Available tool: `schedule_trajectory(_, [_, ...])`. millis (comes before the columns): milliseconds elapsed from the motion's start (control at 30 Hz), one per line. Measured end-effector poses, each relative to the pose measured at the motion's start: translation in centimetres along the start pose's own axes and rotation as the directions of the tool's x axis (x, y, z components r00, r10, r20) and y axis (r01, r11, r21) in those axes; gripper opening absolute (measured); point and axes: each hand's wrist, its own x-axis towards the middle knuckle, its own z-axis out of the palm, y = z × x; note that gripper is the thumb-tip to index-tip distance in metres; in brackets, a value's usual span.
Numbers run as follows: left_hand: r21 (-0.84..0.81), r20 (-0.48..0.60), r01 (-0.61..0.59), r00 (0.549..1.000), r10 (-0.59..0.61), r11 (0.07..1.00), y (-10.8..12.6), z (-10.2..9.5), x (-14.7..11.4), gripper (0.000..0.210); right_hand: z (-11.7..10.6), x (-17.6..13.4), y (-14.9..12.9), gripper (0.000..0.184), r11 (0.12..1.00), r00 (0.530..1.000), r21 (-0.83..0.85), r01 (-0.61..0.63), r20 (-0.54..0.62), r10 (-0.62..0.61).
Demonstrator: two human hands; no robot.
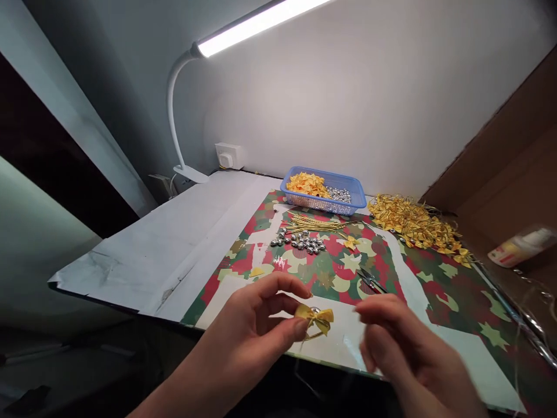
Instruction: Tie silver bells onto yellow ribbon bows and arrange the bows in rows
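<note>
Between the thumb and fingers of my left hand [261, 322] is a small gold ribbon bow [319, 318], with a silver bell partly visible behind it and a thin gold cord looping below. My right hand [404, 348] hovers just to the right, apart from the bow. Its fingers are loosely curled and somewhat blurred, with a gap at the thumb and nothing visible in them. Beyond the hands lie small scissors [372, 281], a group of silver bells [304, 241], and a bundle of gold cords [315, 223]. A single gold bow [350, 241] rests beside the cords.
A blue basket [357, 197] at the back holds yellow bows and silver bells. Right of it spreads a heap of gold bows with cords [413, 217]. A white bottle [520, 247] lies at the far right. The lamp [172, 110] is clamped at the back left.
</note>
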Motion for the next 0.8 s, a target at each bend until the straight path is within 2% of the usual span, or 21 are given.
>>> schedule_trajectory(133, [0.09,-0.023,-0.047,0.999,0.049,0.995,0.0,0.6,-0.6,0.014,1.7,1.7,-0.2,0.022,0.993,0.98,0.063,-0.095,0.184,0.082])
schedule_trajectory(233, [0.076,-0.027,-0.052,0.998,0.054,0.996,-0.2,0.5,-0.7,0.021,2.2,2.0,-0.3,0.025,0.987,0.969,0.097,-0.131,0.222,0.107])
schedule_trajectory(400, [0.041,0.024,0.015,1.0,-0.016,0.999,0.0,0.3,-0.7,0.018,2.5,1.7,-0.3,0.024,0.977,0.975,0.163,-0.136,0.195,0.103])
schedule_trajectory(533, [0.034,0.0,0.057,0.998,-0.057,0.998,0.4,0.5,-0.5,0.012,2.8,1.4,-0.4,0.023,0.974,0.982,0.187,-0.127,0.165,0.096])
schedule_trajectory(700, [-0.135,0.005,0.087,0.996,-0.087,0.987,0.4,0.6,0.2,0.013,2.7,1.3,-0.1,0.01,0.966,0.981,0.239,-0.103,0.185,0.059])
schedule_trajectory(800, [-0.132,-0.016,0.07,0.997,-0.072,0.989,0.1,0.6,0.2,0.01,2.6,1.5,-0.1,0.014,0.971,0.978,0.209,-0.117,0.192,0.077])
